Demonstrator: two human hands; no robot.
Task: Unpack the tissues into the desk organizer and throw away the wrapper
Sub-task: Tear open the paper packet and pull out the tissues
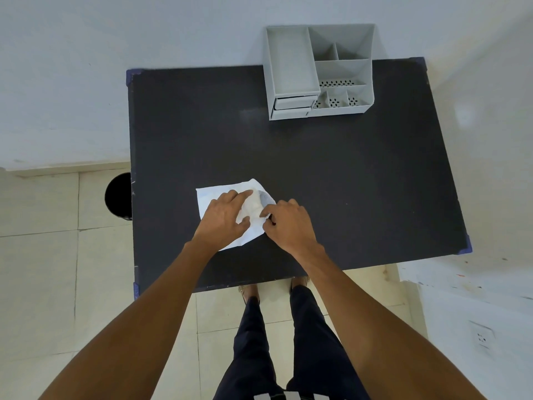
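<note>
Both hands work at the tissue pack near the front of the dark surface.

The pack [230, 215], white and crumpled, lies flat under the hands, its long axis running from far-left to near-right. The left hand [223, 219] rests on its middle, fingers [245, 196] spread and pressing down rather than gripping. The right hand [290, 223] comes in from the right edge, its fingers curled shut in a pinch on the wrapper's near-right end, by the look of it to tear or peel it open. The organizer [318, 72] stands empty at the far edge, well apart and up-right of the pack, so the right hand is nearer to it. The bin [119, 196] sits on the floor off the surface's left side, nearer the left hand.
</note>
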